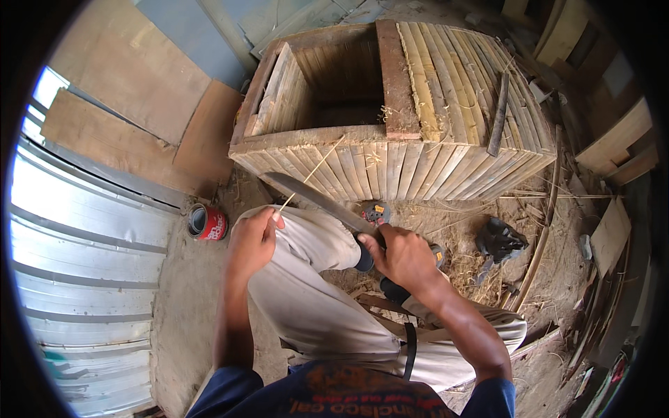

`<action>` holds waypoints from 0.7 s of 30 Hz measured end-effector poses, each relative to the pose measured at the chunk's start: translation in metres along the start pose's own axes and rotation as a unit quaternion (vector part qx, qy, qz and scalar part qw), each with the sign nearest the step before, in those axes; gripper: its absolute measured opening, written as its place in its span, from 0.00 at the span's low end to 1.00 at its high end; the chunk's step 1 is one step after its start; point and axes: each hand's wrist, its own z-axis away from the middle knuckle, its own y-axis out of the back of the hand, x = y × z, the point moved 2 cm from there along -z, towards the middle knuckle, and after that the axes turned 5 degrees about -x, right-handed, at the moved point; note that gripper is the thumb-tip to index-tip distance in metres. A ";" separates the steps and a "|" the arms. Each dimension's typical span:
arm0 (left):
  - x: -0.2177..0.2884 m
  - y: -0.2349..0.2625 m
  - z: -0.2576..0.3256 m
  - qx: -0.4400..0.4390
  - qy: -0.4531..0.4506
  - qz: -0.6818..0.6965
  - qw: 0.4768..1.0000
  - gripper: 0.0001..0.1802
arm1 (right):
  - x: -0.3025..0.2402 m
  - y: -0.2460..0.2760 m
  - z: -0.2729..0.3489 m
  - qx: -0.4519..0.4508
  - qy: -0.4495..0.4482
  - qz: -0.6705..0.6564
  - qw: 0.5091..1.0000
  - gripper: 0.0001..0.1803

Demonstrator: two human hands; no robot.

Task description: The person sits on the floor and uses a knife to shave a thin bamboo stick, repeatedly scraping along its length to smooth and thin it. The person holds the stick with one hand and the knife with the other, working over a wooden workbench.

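My left hand (256,240) is closed, pinching the lower end of a thin pale wooden sliver (313,169) that slants up to the right. In my right hand (404,254) is the handle of a machete (317,198). Its long grey blade points up and to the left, over my knee, and crosses the sliver in this view; whether they touch I cannot tell. Just beyond the blade stands a big box (390,171) faced with narrow wooden slats. A reddish-brown board (397,76) spans its top beside a dark opening.
A red tin can (208,223) stands left, near a corrugated metal wall (90,279). A dark flat strip (500,115) lies on the box's slatted top. To the right are a crumpled black bag (500,239), a long pole (543,230), shavings and scrap boards (610,237).
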 end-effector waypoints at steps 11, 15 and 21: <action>0.000 -0.001 -0.003 -0.015 0.000 0.010 1.000 0.15 | -0.001 0.021 0.001 -0.038 -0.055 0.041 0.997 0.28; -0.003 0.000 -0.005 -0.047 0.053 0.006 0.997 0.21 | -0.002 0.017 -0.003 -0.024 -0.015 0.008 1.000 0.27; 0.000 0.001 -0.007 -0.046 0.031 0.050 0.997 0.23 | 0.001 0.014 -0.005 0.036 -0.079 -0.021 0.996 0.25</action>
